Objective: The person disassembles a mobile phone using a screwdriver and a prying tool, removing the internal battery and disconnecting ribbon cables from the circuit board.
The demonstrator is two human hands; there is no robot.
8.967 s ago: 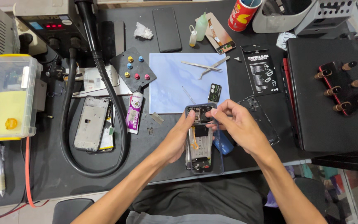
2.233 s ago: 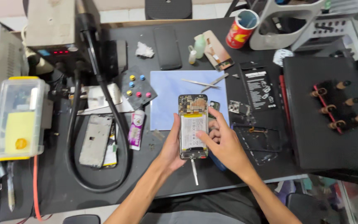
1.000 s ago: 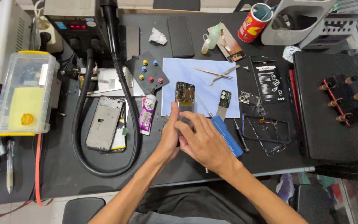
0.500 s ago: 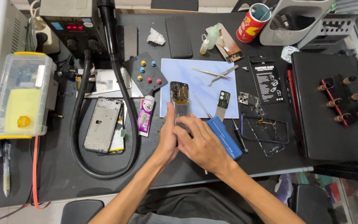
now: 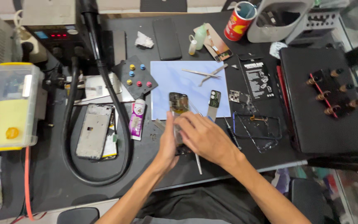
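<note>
Both hands are down on the opened phone (image 5: 179,108) at the near middle of the dark bench (image 5: 54,182), its far end poking out onto the pale blue work mat (image 5: 175,81). The left hand (image 5: 168,143) cups the phone's left edge, fingers curled against the side; the right hand (image 5: 204,137) lies flat across the top, covering most of the body. Pressed on it, yes, but whether the right fingers actually pinch the far edge I cannot tell, the palm hides them.

This is a light, thin, rigid slab with its insides bare: circuit board and camera parts show at the exposed end. I'd judge it fragile there and easy to scratch or bend at connectors, so the safe hold is by the long side rails of the frame, never on the open electronics. Smooth edges too, likely slippery under bare fingertips.

Around it: tweezers (image 5: 201,73) far on the mat, a small glue tube (image 5: 136,120) just left, another stripped phone frame (image 5: 94,130) further left inside the loop of a thick black hose (image 5: 69,137), and a black case frame (image 5: 255,128) to the right.
</note>
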